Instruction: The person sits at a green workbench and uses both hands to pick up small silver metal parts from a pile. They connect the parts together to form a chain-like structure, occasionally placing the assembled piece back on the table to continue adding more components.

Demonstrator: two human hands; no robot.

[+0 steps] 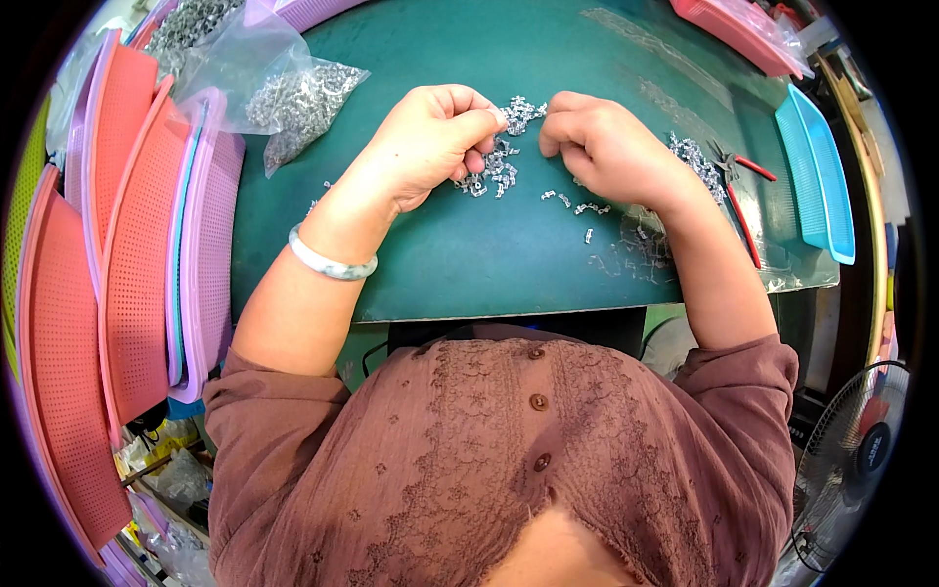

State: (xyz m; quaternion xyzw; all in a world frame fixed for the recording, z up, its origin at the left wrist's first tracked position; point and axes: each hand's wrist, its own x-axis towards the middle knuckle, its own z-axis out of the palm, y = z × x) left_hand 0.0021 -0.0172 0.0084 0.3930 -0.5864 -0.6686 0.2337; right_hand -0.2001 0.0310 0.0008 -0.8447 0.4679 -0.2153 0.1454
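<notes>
Above a pile of small silver metal pieces (501, 176), my left hand (430, 142) is closed, its thumb and forefinger pinched together. A tiny bit shows at those fingertips, too small to name. My right hand (608, 152) is closed a little to the right, fingers curled downward; what they hold, if anything, is hidden. Between the hands, at the far side, lies more of the same metal pile (523, 112). Several loose pieces (590, 208) are scattered below my right hand. Another heap of small metal pieces (696, 161) sits beyond my right wrist.
Red-handled pliers (743, 210) lie on the green tabletop (469, 264) at right, near a blue basket (817, 176). A clear bag of metal pieces (311, 103) rests at far left. Pink and purple baskets (147, 254) stack along the left. A fan (846, 470) stands lower right.
</notes>
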